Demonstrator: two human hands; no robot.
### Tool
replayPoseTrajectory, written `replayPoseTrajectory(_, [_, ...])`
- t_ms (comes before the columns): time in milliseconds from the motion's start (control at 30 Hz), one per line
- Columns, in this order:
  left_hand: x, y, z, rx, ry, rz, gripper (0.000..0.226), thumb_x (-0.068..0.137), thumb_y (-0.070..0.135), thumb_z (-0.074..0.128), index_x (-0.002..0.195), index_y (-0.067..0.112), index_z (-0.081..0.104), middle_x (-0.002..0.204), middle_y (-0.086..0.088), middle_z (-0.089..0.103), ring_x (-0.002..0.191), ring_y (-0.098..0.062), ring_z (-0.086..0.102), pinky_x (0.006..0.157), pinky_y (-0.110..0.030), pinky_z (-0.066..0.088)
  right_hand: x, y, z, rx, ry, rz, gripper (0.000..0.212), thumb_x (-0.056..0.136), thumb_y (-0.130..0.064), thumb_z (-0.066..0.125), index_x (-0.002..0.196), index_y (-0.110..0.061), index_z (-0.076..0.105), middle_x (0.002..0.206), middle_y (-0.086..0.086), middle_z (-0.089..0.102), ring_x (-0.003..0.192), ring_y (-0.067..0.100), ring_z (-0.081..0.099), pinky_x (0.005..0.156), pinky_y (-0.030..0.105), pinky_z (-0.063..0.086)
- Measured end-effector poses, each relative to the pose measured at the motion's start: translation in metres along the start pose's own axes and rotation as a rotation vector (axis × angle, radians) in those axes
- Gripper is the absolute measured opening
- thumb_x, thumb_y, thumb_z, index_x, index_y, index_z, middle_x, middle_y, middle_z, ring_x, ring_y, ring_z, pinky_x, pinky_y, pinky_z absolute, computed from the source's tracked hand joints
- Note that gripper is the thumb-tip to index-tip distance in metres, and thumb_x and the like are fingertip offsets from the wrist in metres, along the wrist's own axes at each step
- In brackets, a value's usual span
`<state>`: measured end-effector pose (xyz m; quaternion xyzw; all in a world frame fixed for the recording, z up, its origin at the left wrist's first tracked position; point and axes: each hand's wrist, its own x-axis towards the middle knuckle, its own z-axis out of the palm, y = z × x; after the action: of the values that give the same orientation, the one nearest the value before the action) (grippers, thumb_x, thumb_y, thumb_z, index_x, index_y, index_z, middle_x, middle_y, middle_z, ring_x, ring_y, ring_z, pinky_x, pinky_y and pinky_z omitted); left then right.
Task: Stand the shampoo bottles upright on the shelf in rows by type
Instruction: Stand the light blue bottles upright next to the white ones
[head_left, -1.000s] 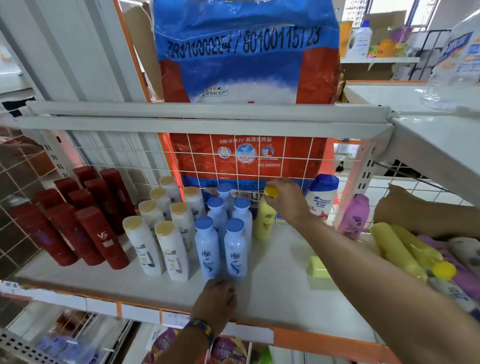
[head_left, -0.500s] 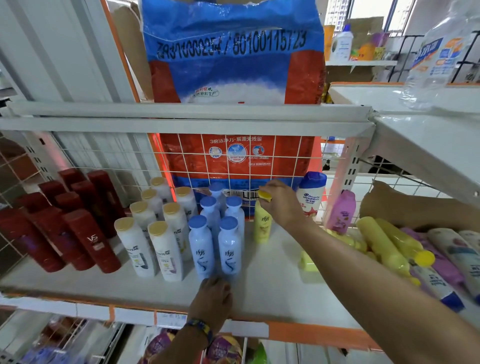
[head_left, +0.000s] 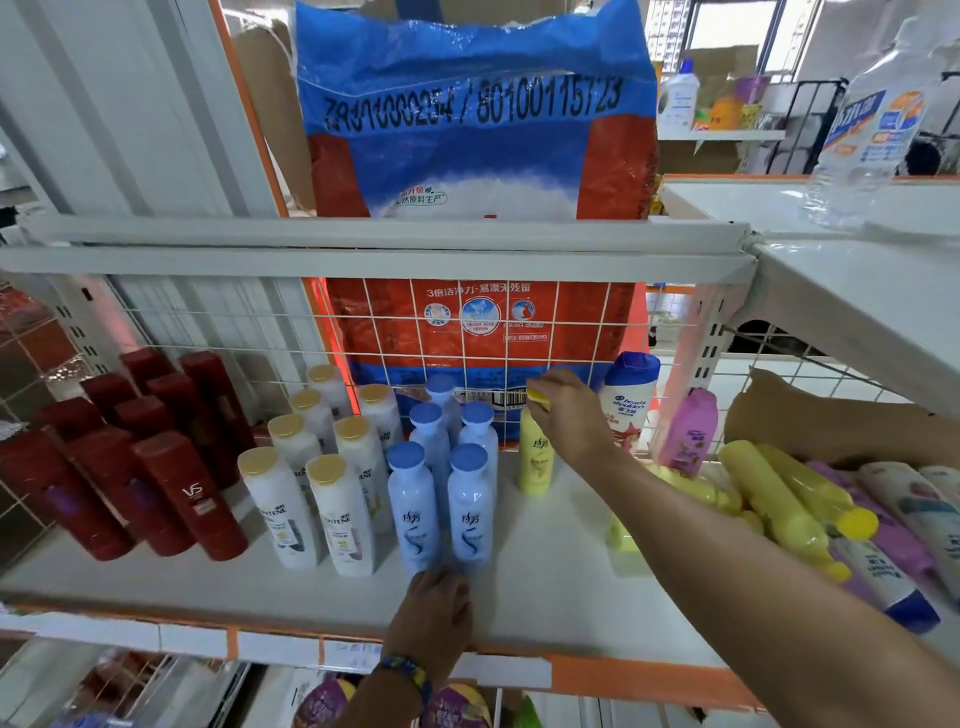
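Head | right hand (head_left: 571, 415) atop upright yellow bottle (head_left: 535, 462) — apparently gripping it

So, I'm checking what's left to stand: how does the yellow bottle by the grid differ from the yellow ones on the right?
The yellow bottle by the grid stands upright, its cap held by the right hand; the yellow ones on the right lie flat, unheld. Shared: yellow bodies and caps.
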<state>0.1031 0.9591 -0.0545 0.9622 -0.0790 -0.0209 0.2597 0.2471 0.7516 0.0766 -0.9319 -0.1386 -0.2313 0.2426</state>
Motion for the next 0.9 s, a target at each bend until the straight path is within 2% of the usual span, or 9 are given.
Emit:
replayPoseTrajectory(133, [0.001, -0.001, -0.002, 0.01, 0.0, 0.029, 0.017, 0.081, 0.022, 0.048, 0.086, 0.014, 0.062, 0.103, 0.0, 0.057, 0.096, -0.017, 0.053, 0.088, -0.025, 0.044, 0.002, -0.005, 0.004, -0.029, 0.0, -0.003, 0.02, 0.084, -0.007, 0.064, 0.104, -0.006, 0.068, 0.111, 0.012, 0.062, 0.1, 0.029, 0.061, 0.08, 0.035, 0.05])
replayPoseTrajectory(233, [0.0, -0.004, 0.001, -0.008, -0.007, 0.035, 0.014, 0.083, 0.024, 0.049, 0.084, 0.016, 0.061, 0.104, 0.002, 0.053, 0.096, -0.016, 0.052, 0.089, -0.027, 0.045, -0.001, -0.008, 0.005, -0.029, 0.026, 0.031, 0.023, 0.087, -0.014, 0.063, 0.109, -0.009, 0.064, 0.115, 0.009, 0.06, 0.104, 0.029, 0.059, 0.083, 0.035, 0.05])
replayPoseTrajectory(400, [0.001, -0.017, 0.017, -0.035, -0.026, 0.062, 0.034, 0.083, 0.042, 0.033, 0.083, 0.022, 0.061, 0.106, 0.005, 0.054, 0.102, -0.014, 0.052, 0.093, -0.028, 0.045, -0.01, -0.011, 0.006, -0.019, -0.041, 0.081, 0.043, 0.089, -0.021, 0.061, 0.13, -0.014, 0.052, 0.134, 0.005, 0.051, 0.117, 0.032, 0.053, 0.095, 0.043, 0.049])
replayPoseTrajectory(533, [0.001, -0.022, 0.021, -0.038, -0.028, 0.088, 0.032, 0.091, 0.038, 0.039, 0.1, 0.022, 0.065, 0.111, 0.006, 0.055, 0.11, -0.014, 0.047, 0.098, -0.032, 0.043, -0.02, -0.011, 0.005, -0.01, -0.056, 0.104, 0.052, 0.088, -0.02, 0.061, 0.137, -0.014, 0.045, 0.145, 0.004, 0.042, 0.125, 0.033, 0.047, 0.098, 0.046, 0.047])
replayPoseTrajectory(600, [0.0, -0.023, 0.022, -0.048, -0.087, 0.155, 0.042, 0.089, 0.044, 0.031, 0.092, 0.022, 0.066, 0.106, 0.008, 0.059, 0.109, -0.011, 0.046, 0.097, -0.03, 0.042, -0.028, -0.01, 0.004, -0.018, -0.061, 0.108, 0.055, 0.087, -0.019, 0.061, 0.139, -0.014, 0.043, 0.147, 0.005, 0.039, 0.129, 0.033, 0.044, 0.101, 0.047, 0.043])
replayPoseTrajectory(733, [-0.006, -0.003, 0.019, -0.098, -0.028, 0.242, 0.044, 0.083, 0.041, 0.032, 0.085, 0.014, 0.067, 0.095, 0.005, 0.062, 0.094, -0.004, 0.042, 0.089, -0.02, 0.036, -0.049, -0.005, -0.001, -0.085, -0.037, 0.149, 0.061, 0.086, -0.021, 0.062, 0.143, -0.014, 0.04, 0.148, 0.006, 0.04, 0.13, 0.033, 0.043, 0.106, 0.045, 0.038])
replayPoseTrajectory(867, [-0.013, 0.023, 0.016, -0.116, -0.062, 0.287, 0.039, 0.09, 0.039, 0.039, 0.104, 0.013, 0.064, 0.11, 0.008, 0.057, 0.107, -0.01, 0.047, 0.092, -0.017, 0.034, -0.077, 0.001, -0.012, -0.143, -0.032, 0.206, 0.059, 0.085, -0.022, 0.062, 0.14, -0.013, 0.042, 0.141, 0.008, 0.046, 0.125, 0.032, 0.045, 0.104, 0.044, 0.04])
replayPoseTrajectory(900, [-0.014, 0.029, 0.017, -0.13, -0.073, 0.298, 0.045, 0.088, 0.043, 0.036, 0.105, 0.011, 0.064, 0.111, 0.009, 0.055, 0.108, -0.011, 0.048, 0.093, -0.017, 0.033, -0.086, 0.004, -0.015, -0.163, -0.026, 0.213, 0.057, 0.084, -0.021, 0.063, 0.138, -0.012, 0.045, 0.137, 0.009, 0.049, 0.123, 0.032, 0.047, 0.103, 0.044, 0.041])
